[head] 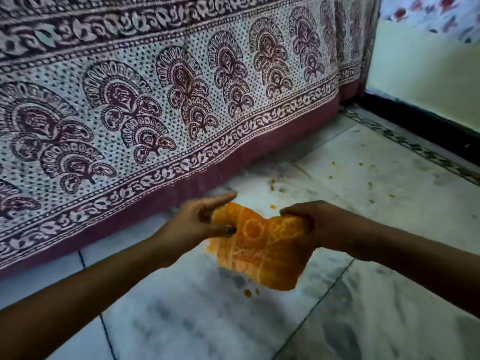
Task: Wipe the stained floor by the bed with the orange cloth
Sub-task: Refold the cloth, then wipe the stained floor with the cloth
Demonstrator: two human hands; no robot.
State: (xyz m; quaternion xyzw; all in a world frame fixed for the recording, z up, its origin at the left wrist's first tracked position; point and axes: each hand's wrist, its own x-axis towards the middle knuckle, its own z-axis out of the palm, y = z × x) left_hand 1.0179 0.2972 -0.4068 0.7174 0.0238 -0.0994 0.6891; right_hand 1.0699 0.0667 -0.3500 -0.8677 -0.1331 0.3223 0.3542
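Observation:
The orange cloth (262, 252), printed with pale rings, hangs spread in the air above the white marble floor (389, 193). My left hand (200, 222) pinches its upper left corner, index finger stretched out. My right hand (309, 223) is closed on the upper right corner. Small orange specks (279, 188) lie scattered on the floor beyond the cloth and toward the right, and a couple of orange specks (250, 292) sit just below the cloth's lower edge. The bed's side, draped in a maroon-and-white patterned sheet (181, 100), runs along the left.
The sheet's maroon hem (259, 149) reaches down to the floor. A pale wall with a black skirting (420, 120) closes the room at the right. A flowered fabric (436, 14) shows at the top right corner. Dark grout lines cross the tiles.

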